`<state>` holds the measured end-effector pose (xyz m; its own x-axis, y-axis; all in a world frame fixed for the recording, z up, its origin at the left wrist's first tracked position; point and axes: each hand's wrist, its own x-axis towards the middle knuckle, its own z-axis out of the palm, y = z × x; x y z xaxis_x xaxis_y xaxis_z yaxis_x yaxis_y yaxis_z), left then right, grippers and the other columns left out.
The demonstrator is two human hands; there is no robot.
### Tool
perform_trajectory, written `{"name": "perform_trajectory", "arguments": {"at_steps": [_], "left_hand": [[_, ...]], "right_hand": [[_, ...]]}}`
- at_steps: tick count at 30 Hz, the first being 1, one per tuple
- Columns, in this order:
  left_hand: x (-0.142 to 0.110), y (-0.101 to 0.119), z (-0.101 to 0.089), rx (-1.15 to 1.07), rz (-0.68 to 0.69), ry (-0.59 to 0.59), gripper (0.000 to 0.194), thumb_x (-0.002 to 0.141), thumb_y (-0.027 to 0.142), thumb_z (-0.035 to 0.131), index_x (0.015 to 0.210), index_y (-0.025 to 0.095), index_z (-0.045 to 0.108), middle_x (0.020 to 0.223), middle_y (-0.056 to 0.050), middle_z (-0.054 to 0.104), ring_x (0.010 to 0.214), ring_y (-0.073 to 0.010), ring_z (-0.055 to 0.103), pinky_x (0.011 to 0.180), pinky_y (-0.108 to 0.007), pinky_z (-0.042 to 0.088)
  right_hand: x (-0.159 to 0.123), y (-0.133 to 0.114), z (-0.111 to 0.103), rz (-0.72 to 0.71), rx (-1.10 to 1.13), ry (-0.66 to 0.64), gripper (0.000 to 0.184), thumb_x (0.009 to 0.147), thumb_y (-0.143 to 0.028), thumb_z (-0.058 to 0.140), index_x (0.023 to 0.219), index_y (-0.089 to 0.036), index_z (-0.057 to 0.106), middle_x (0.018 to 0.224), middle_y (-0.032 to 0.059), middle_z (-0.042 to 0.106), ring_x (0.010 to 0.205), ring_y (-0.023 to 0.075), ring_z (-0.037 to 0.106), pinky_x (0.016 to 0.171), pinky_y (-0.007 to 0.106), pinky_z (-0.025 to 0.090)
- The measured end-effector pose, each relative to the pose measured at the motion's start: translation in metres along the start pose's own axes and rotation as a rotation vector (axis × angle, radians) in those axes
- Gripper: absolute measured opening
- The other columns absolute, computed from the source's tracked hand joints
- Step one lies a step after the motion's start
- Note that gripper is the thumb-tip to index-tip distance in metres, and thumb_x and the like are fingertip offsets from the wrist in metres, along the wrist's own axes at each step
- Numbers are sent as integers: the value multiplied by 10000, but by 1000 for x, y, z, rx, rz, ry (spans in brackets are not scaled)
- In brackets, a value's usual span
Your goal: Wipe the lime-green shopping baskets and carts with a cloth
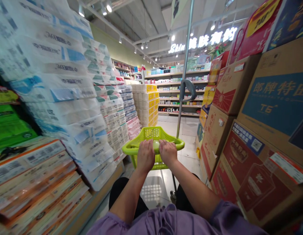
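Note:
A lime-green shopping cart [153, 133] with a lattice basket stands right in front of me. Fingers wrapped over its near handle bar, my left hand [145, 155] grips it left of the middle. Close beside it, my right hand [168, 151] is closed on the same bar, a little to the right. The basket's perforated far wall shows beyond my knuckles; most of its floor is hidden by my hands. A metal pole [185, 62] with a grey curved handle [188, 90] rises at the cart's right side.
Stacked packs of tissue paper [75, 88] line the left, with cartons [38, 182] low in front. Piled cardboard boxes [254, 156] wall off the right side. Between them runs a tiled aisle floor [189, 147] towards stocked shelves [178, 93] at the back.

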<state>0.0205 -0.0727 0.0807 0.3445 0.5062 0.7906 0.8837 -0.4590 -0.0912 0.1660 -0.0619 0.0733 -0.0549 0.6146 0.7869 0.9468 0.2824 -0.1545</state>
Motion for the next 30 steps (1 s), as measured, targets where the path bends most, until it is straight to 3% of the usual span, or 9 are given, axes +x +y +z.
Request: {"name": "perform_trajectory", "arguments": {"at_steps": [3, 10, 15, 24, 30], "left_hand": [[-2, 11, 0, -40, 125, -51, 532, 848, 170, 440, 1379, 141, 412, 1358, -118, 528, 1317, -280, 406, 1119, -485, 305], [-10, -8, -9, 57, -59, 4, 419, 854, 166, 442, 1260, 149, 544, 1258, -114, 607, 1250, -280, 479, 1148, -512, 226], [-14, -11, -10, 39, -15, -32, 444, 839, 165, 451, 1273, 164, 544, 1273, -101, 604, 1267, -270, 467, 1157, -494, 208], [-31, -78, -21, 52, -265, 9, 363, 832, 176, 398, 1109, 200, 631, 1166, -86, 665, 1150, -255, 554, 1154, -532, 117], [-26, -90, -14, 0, -405, 63, 366, 808, 159, 378, 1056, 208, 642, 1147, -81, 665, 1101, -241, 561, 1136, -510, 178]], "right_hand": [[0, 1, -2, -18, 3, -22, 291, 976, -256, 401, 1141, -179, 629, 1079, 74, 694, 890, 194, 613, 835, 331, 320], [0, 3, 2, -30, -11, 13, 310, 976, -242, 384, 1142, -162, 633, 1081, 83, 695, 879, 194, 613, 830, 330, 320], [0, 3, 2, -29, -16, 21, 307, 970, -241, 396, 1150, -166, 633, 1072, 88, 695, 865, 190, 610, 824, 324, 319], [1, 4, 1, -38, -20, 16, 318, 975, -240, 378, 1149, -168, 634, 1063, 79, 698, 864, 186, 608, 824, 326, 319], [1, -1, 3, -35, -21, 16, 305, 978, -249, 381, 1143, -177, 628, 1078, 69, 694, 869, 181, 610, 820, 326, 312]]}}
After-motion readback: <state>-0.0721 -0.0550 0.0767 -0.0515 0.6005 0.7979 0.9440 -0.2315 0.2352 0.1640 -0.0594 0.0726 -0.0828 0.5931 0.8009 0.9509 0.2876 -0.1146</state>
